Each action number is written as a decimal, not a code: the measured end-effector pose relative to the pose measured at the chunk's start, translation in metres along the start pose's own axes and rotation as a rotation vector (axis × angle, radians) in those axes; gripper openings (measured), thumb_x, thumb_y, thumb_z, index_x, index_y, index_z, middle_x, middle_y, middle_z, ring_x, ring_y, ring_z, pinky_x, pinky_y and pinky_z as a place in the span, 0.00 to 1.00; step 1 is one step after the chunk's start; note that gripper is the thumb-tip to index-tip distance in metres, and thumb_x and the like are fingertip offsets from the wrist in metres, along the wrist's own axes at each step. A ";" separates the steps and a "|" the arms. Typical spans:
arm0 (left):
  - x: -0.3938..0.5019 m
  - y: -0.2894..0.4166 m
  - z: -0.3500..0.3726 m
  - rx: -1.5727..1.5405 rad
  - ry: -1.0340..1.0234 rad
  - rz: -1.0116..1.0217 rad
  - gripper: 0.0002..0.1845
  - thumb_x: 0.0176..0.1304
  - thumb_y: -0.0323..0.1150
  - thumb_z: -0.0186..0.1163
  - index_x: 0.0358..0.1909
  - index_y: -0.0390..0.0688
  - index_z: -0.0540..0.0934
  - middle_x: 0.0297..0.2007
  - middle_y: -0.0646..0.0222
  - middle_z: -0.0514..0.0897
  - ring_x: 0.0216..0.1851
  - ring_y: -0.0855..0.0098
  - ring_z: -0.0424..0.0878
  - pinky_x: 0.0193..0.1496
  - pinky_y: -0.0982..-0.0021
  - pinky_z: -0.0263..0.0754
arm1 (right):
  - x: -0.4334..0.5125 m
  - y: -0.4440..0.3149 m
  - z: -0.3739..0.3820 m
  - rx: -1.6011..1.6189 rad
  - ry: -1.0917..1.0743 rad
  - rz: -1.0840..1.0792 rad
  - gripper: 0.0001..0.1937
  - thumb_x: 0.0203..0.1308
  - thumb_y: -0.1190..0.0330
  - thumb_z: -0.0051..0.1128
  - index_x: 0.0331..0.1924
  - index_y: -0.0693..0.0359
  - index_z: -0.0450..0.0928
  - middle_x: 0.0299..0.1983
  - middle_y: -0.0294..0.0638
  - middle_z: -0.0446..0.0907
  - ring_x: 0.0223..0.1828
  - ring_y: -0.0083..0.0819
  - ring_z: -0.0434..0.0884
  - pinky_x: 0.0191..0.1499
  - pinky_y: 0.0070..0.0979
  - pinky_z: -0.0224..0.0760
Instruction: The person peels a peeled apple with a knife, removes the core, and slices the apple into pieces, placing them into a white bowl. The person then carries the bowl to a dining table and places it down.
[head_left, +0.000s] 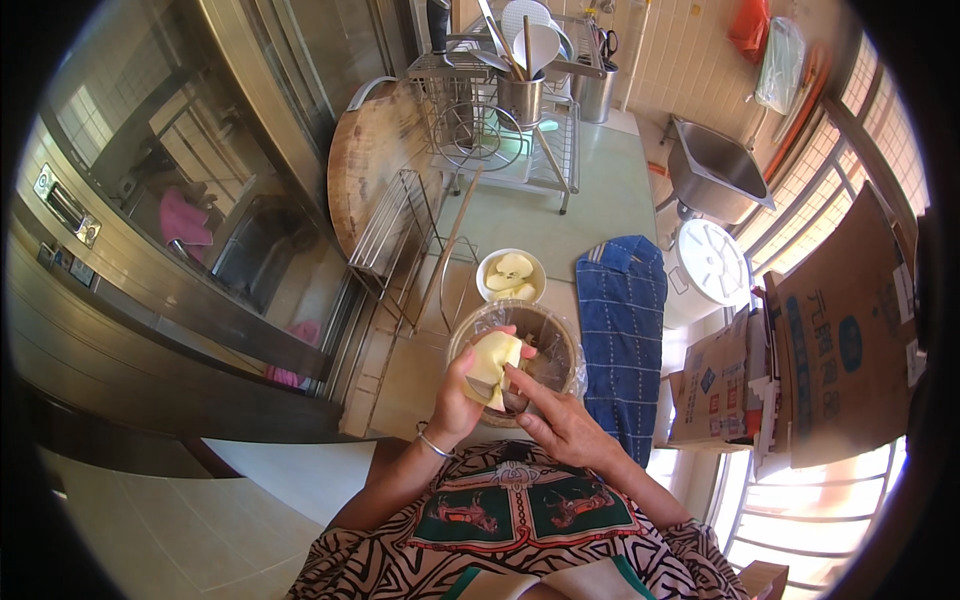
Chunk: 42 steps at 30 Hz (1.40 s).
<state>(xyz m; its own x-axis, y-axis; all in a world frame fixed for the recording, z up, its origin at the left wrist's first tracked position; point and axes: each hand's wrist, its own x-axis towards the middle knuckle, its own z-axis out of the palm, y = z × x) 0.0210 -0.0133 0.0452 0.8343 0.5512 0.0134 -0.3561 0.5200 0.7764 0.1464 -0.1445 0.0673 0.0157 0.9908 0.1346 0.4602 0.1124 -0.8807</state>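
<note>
My left hand (454, 397), with a bangle at the wrist, holds a pale peeled piece of fruit (496, 357) over a bin lined with a clear plastic bag (576, 360). The index finger of my right hand (564, 424) reaches to the fruit's edge. A small blade (480, 388) shows against the lower part of the fruit; its handle is hidden, and I cannot tell which fingers grip it. Just beyond the bin stands a white bowl (481, 283) with several pale fruit pieces (513, 271). Some scraps lie inside the bin.
A blue checked cloth (622, 337) hangs right of the bin. Wire racks (384, 225) and a round wooden board (352, 172) stand left, near the glass door (187, 150). Behind are a dish rack (574, 161) and a steel utensil cup (520, 101). Cardboard boxes (840, 352) are stacked right.
</note>
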 end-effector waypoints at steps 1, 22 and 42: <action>0.001 0.000 0.000 -0.028 -0.010 -0.011 0.32 0.71 0.52 0.34 0.65 0.38 0.64 0.53 0.54 0.78 0.50 0.67 0.78 0.53 0.67 0.72 | -0.001 0.000 -0.002 0.007 -0.014 0.003 0.31 0.68 0.66 0.48 0.73 0.58 0.50 0.54 0.62 0.74 0.54 0.59 0.75 0.58 0.42 0.67; -0.003 -0.010 0.010 0.039 0.072 0.059 0.29 0.73 0.48 0.35 0.65 0.38 0.65 0.52 0.55 0.79 0.51 0.68 0.78 0.56 0.68 0.71 | -0.006 0.004 0.006 0.014 0.138 -0.042 0.29 0.67 0.69 0.49 0.71 0.57 0.55 0.51 0.59 0.77 0.52 0.58 0.77 0.55 0.41 0.70; -0.003 -0.021 -0.002 -0.105 0.113 0.079 0.28 0.71 0.49 0.35 0.64 0.41 0.65 0.58 0.50 0.75 0.57 0.59 0.75 0.63 0.59 0.66 | 0.001 0.018 0.000 0.906 0.138 0.267 0.21 0.73 0.61 0.42 0.67 0.57 0.61 0.27 0.35 0.72 0.19 0.18 0.65 0.22 0.14 0.57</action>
<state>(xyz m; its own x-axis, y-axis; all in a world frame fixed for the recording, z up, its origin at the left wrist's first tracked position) 0.0254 -0.0249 0.0277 0.7514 0.6599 -0.0044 -0.4652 0.5344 0.7057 0.1549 -0.1409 0.0514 0.1518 0.9810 -0.1206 -0.4355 -0.0432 -0.8991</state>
